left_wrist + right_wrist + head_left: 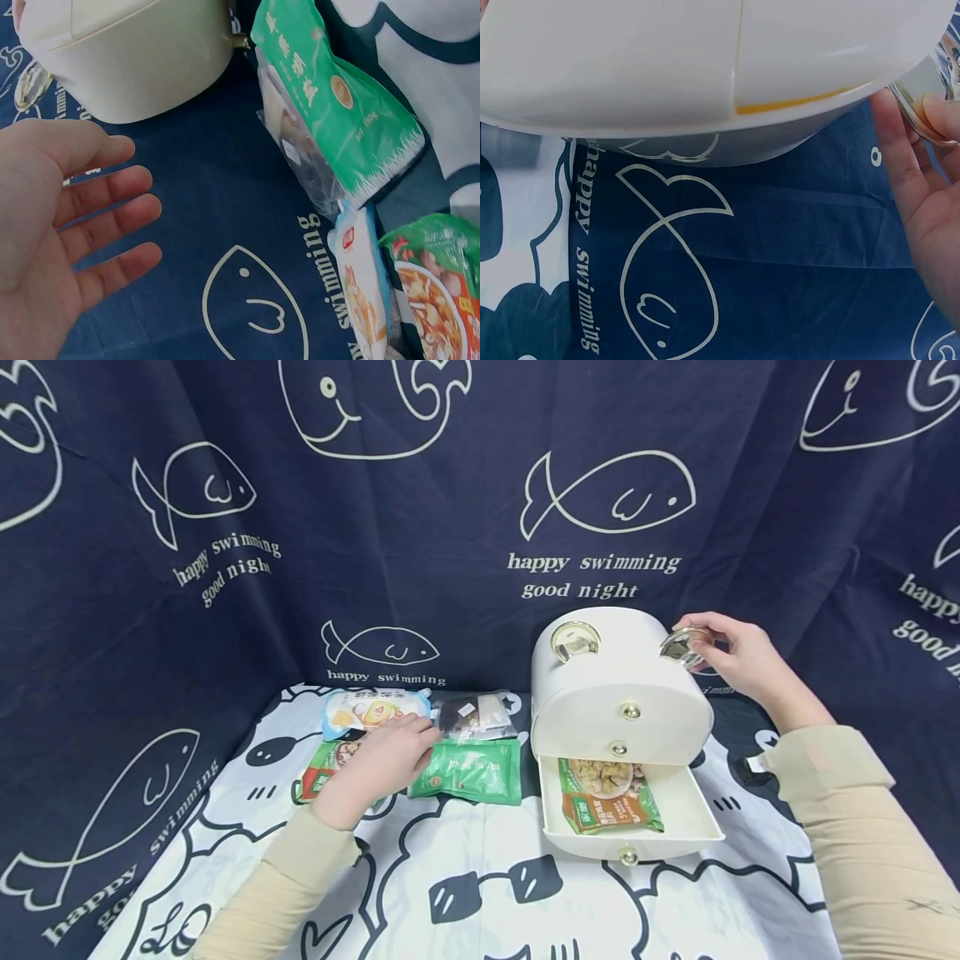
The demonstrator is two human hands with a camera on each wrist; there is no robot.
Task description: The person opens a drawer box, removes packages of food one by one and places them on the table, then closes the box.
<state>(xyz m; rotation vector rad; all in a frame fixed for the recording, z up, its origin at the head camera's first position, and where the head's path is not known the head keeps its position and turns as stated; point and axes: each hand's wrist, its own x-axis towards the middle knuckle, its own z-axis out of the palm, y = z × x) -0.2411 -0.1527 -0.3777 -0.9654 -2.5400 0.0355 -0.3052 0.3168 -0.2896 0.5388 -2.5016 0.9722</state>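
My right hand (731, 652) pinches the right gold ear (675, 647) of a white cabinet (592, 718) between thumb and fingers; the right wrist view shows the ear's metal edge (913, 120) in that grip. The cabinet's lower drawer (585, 846) is pulled out, with a green and orange food packet (611, 793) lying inside. Over several food packets hovers my left hand (390, 756), its fingers loosely bent and holding nothing in the left wrist view. Nearest to it are a green packet (480, 772) and a green and red packet (318, 764), partly hidden by the hand.
Behind these lie a blue and white packet (367, 703) and a clear packet with dark contents (468, 714). A dark blue curtain (465, 535) hangs close behind the cabinet. The patterned white cloth (510, 918) covers the table in front.
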